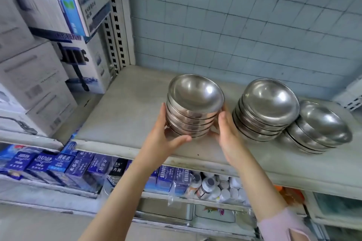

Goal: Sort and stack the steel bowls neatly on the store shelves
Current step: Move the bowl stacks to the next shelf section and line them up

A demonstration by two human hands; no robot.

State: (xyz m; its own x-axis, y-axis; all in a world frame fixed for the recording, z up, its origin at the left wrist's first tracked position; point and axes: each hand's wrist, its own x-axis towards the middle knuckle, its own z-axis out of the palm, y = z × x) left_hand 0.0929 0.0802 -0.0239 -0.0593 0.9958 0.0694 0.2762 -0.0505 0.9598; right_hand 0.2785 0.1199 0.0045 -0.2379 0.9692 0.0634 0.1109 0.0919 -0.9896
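A stack of several nested steel bowls (193,107) stands near the front of the grey shelf (125,111), held between both hands. My left hand (166,135) cups its left side, thumb curled under the lowest bowl. My right hand (228,129) presses against its right side, fingers behind the stack. A second stack of steel bowls (266,111) stands just to the right of it. Further right, a third, lower stack (319,129) leans a little.
White and blue cartons (49,49) fill the shelf bay to the left, past a perforated upright (115,17). The tiled wall (235,21) backs the shelf. Below are blue boxes (78,166) and small bottles (211,186).
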